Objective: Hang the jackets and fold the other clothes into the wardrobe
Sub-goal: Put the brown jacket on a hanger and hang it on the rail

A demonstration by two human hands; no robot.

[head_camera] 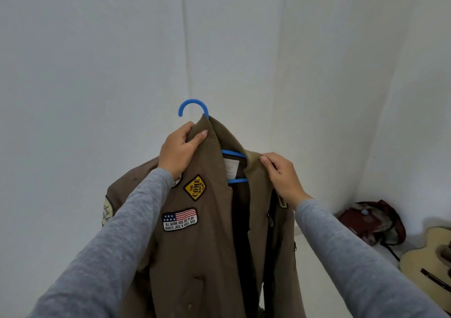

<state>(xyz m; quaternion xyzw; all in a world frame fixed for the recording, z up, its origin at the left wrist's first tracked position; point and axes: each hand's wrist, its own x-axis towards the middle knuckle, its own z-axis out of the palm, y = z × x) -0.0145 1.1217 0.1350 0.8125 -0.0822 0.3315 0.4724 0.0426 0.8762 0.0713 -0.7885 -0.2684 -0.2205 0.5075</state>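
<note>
The brown patched jacket [210,244] hung at the centre of the frame on a blue plastic hanger [192,104], held up before a white wall. The left hand [180,149] gripped the ribbed collar [214,137] just under the hook, fingers curled round it. The right hand [283,176] pinched the collar's other side, right of centre. The cloth looked soft and fairly heavy, likely to sag or slide off the hanger arms. I'd judge the hanger's neck the safest hold, not the fabric.

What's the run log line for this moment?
item: brown patched jacket on blue plastic hanger, hook free | left hand: grips ribbed collar | right hand: pinches collar's other side | status: not hung
</note>
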